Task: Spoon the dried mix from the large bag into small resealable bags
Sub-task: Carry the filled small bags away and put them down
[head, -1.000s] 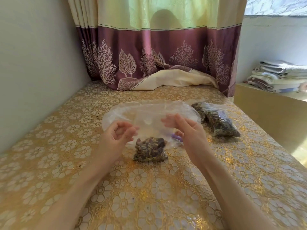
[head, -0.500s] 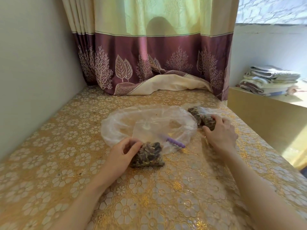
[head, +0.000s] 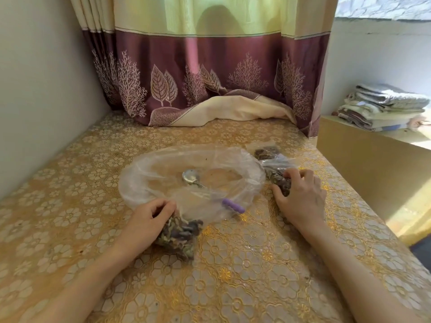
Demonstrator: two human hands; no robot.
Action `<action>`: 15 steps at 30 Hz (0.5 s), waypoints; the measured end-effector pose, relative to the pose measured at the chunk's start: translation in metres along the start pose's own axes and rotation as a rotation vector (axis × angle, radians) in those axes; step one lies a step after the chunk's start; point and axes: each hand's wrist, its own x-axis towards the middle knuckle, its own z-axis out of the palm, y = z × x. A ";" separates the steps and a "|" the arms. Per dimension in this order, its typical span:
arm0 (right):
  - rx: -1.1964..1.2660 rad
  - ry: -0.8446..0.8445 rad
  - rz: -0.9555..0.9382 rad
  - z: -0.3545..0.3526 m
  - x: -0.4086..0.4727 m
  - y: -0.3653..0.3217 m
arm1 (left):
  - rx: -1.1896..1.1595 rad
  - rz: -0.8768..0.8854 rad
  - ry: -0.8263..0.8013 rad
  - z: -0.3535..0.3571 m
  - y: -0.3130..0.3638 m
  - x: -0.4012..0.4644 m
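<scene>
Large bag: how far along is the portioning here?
Nearly done: the large bag looks empty apart from the spoon. A filled bag lies at the far right. The left hand grips one filled small bag, the right hand another. Left: setting these aside.

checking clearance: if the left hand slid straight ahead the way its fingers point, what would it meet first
Probably the large clear bag, right beyond the left hand, which grips a small filled bag; depth is uncertain.
</scene>
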 end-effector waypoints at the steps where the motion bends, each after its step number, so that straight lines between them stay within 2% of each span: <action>1: 0.001 -0.007 -0.032 0.000 0.003 0.004 | 0.016 -0.010 0.000 0.001 0.000 0.004; 5: 0.010 -0.038 -0.138 0.000 0.009 0.016 | 0.043 -0.074 -0.024 0.004 0.002 0.016; 10: 0.043 -0.107 -0.100 -0.007 0.009 0.011 | 0.085 -0.199 -0.065 0.005 0.018 0.017; 13: 0.161 -0.220 -0.032 -0.022 0.014 0.009 | -0.082 -0.403 -0.047 0.002 0.032 0.013; 15: 0.331 -0.322 0.065 -0.038 0.020 0.006 | -0.257 -0.580 0.013 0.002 0.044 0.010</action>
